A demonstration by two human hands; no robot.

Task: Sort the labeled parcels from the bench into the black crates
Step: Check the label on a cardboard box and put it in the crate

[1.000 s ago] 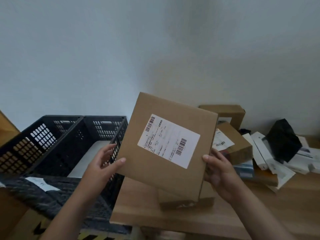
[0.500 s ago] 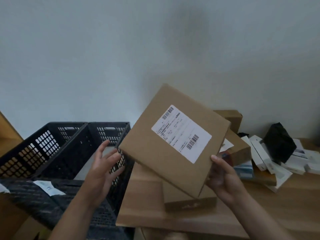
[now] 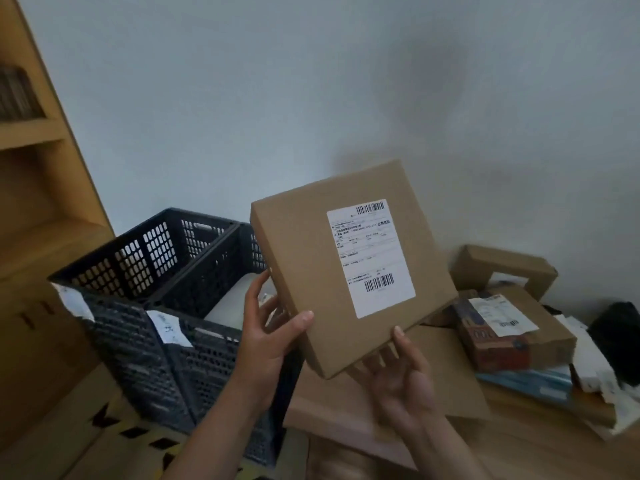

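Observation:
A flat brown cardboard parcel [image 3: 311,271] with a white barcode label [image 3: 372,258] is held up in front of me, above the bench's left end. My left hand [image 3: 270,337] grips its lower left edge, thumb on the front face. My right hand [image 3: 398,372] holds its bottom corner from below, thumb on the front and fingers behind. Two black perforated crates stand side by side to the left: the left crate [image 3: 138,258] and the right crate [image 3: 207,306], which has something white lying inside.
More parcels lie on the wooden bench [image 3: 519,441]: a brown box [image 3: 502,268], a labelled box [image 3: 512,327], white packets [image 3: 588,362], a black bag [image 3: 620,337]. Wooden shelving [image 3: 38,188] stands at left. Hazard tape [image 3: 138,434] marks the floor below the crates.
The parcel has turned so its label stands nearly upright and has shifted toward the crates. My left hand has taken hold of its edge; my right hand slid under the bottom corner.

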